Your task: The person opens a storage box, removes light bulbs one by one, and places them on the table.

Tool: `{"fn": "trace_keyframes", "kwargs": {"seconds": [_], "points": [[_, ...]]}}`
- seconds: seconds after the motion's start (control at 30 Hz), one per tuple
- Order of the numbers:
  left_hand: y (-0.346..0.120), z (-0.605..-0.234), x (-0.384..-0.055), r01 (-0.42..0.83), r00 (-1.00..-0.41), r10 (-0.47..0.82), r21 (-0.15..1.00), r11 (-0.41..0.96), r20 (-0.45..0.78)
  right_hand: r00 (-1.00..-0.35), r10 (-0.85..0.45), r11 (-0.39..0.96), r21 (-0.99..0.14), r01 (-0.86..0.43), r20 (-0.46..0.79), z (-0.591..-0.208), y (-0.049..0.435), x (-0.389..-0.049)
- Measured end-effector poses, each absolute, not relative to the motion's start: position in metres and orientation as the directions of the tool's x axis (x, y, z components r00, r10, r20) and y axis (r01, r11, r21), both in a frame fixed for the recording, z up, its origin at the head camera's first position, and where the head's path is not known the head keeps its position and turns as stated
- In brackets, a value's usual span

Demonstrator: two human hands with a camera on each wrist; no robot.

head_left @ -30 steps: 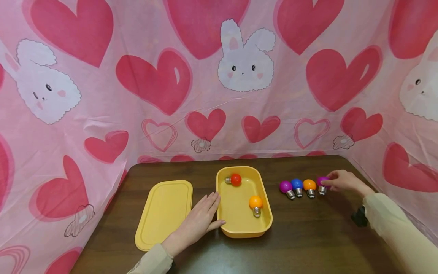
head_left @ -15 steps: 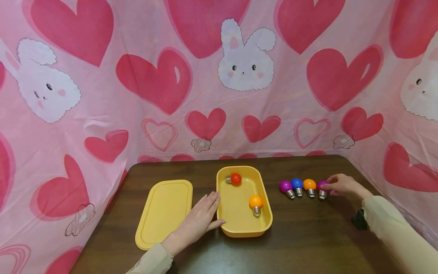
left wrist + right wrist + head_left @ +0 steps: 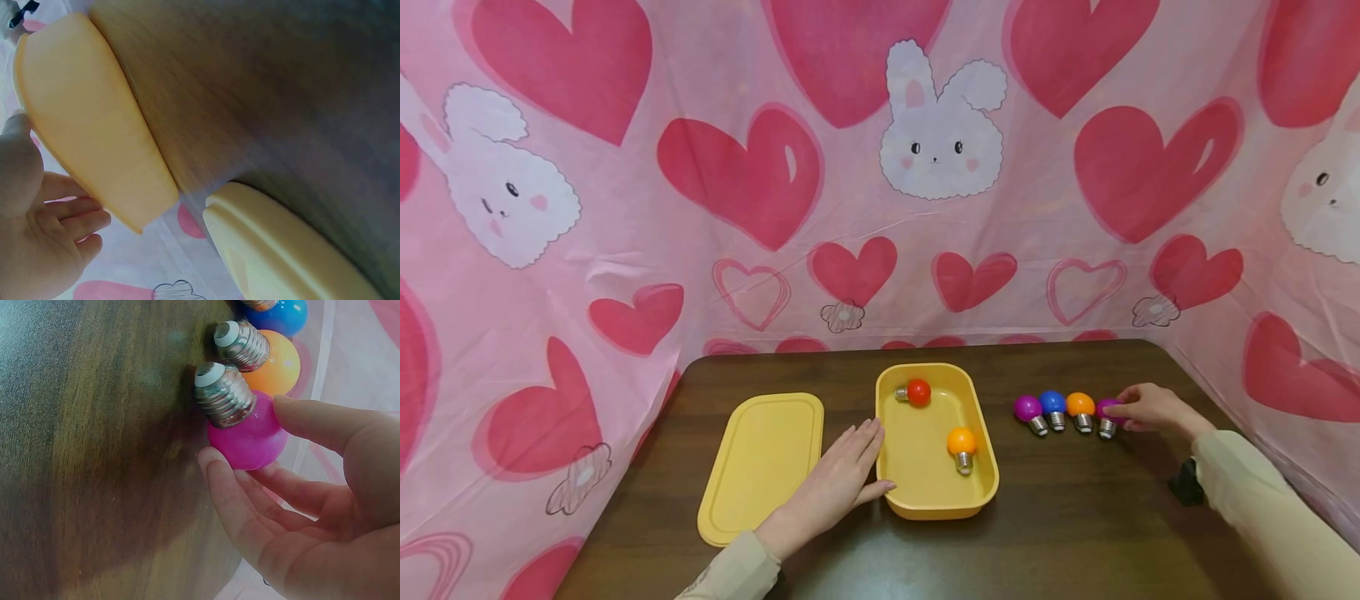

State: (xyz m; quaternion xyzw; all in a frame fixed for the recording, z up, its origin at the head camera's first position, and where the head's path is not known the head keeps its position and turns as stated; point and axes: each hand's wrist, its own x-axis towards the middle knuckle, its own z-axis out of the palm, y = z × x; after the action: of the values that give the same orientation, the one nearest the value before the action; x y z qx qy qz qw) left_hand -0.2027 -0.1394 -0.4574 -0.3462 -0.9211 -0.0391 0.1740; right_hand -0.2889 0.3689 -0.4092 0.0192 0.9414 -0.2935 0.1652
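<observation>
Thumb and fingers of my right hand (image 3: 1156, 408) pinch a purple light bulb (image 3: 253, 440) at the right end of a row. Its metal screw base points toward me. To its left lie an orange bulb (image 3: 1080, 405), a blue bulb (image 3: 1052, 403) and another purple bulb (image 3: 1027, 408), side by side. My left hand (image 3: 835, 483) rests with straight fingers along the left rim of a yellow plastic box (image 3: 937, 510), its thumb at the near corner. Inside the box are a red bulb (image 3: 918, 392), lying sideways at the back, and an orange bulb (image 3: 962, 442) near the right wall.
A flat yellow lid (image 3: 763, 458) lies left of the box, partly behind the left forearm in the head view. Everything stands on a dark wooden table (image 3: 1060, 533). Pink cloth (image 3: 842, 208) with hearts and rabbits hangs behind the table and at both sides.
My right hand has brought the pinched purple bulb slightly toward me, level with the row, then stayed almost still. The left hand and the box have not moved.
</observation>
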Motion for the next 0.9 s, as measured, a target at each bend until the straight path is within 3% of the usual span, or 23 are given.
{"fn": "trace_keyframes", "kwargs": {"seconds": [0.9], "points": [[-0.1395,-0.4575,-0.2029,0.655,-0.696,0.623,-0.042,0.755,0.357,-0.937,-0.052,0.786,-0.593,0.175,-0.345,-0.4122,0.3712,-0.2877]]}}
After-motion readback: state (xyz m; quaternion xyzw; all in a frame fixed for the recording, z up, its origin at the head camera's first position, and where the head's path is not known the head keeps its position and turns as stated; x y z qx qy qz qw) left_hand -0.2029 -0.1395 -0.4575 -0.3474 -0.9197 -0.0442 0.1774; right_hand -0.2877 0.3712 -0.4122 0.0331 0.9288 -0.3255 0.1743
